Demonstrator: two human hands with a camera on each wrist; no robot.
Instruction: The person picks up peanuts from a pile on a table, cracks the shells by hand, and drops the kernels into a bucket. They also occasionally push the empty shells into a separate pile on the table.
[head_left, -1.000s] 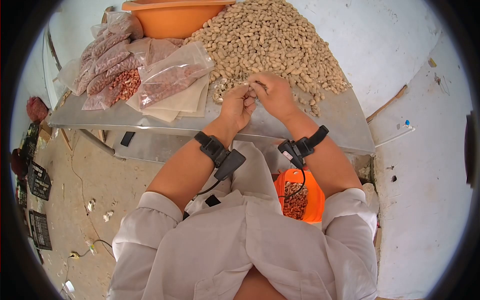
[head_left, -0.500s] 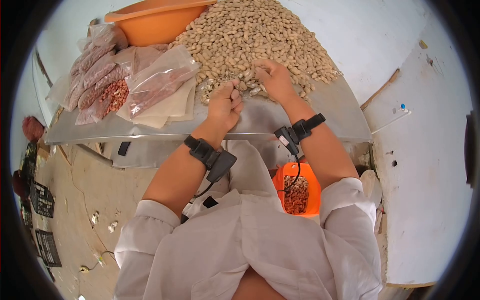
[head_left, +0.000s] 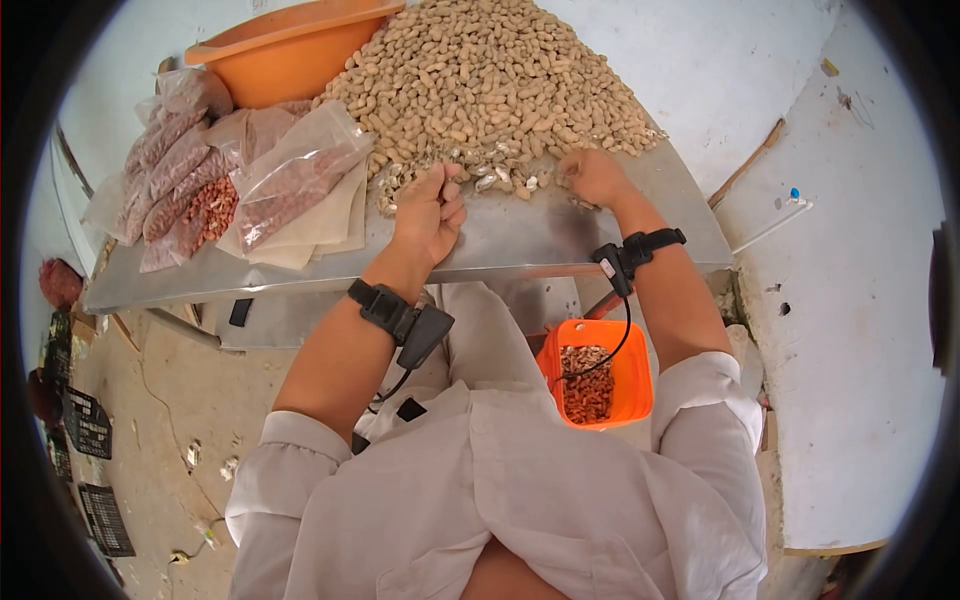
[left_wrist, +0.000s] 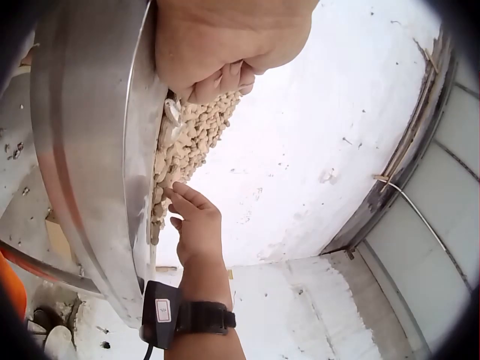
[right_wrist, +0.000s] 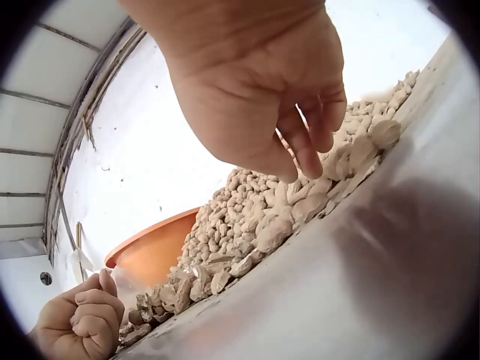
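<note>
My left hand [head_left: 428, 218] is near the table's front edge, beside a strip of broken peanut shells [head_left: 490, 172]. Its fingers are curled into the palm with the thumb over them, as the right wrist view also shows; no object shows in it, and the palm's inside is hidden. To the right, my right hand [head_left: 597, 180] reaches down at the near right edge of a large heap of unshelled peanuts [head_left: 480, 80]. In the right wrist view its fingers [right_wrist: 304, 150] hang loosely bent, with gaps between them, their tips right at the peanuts [right_wrist: 274, 232].
Clear bags of red peanut kernels [head_left: 185, 165] lie at the left, with flat empty bags [head_left: 345, 215] beside them. Behind stands an orange basin [head_left: 290, 55]. Below the metal table [head_left: 510, 245], an orange bucket [head_left: 635, 375] holds reddish kernels. A white wall [head_left: 850, 300] bounds the right.
Both hands were together at the near edge of the heap. They have parted: the right moved rightward to the heap's edge, while the left stays curled near the shells. The head view has shifted slightly.
</note>
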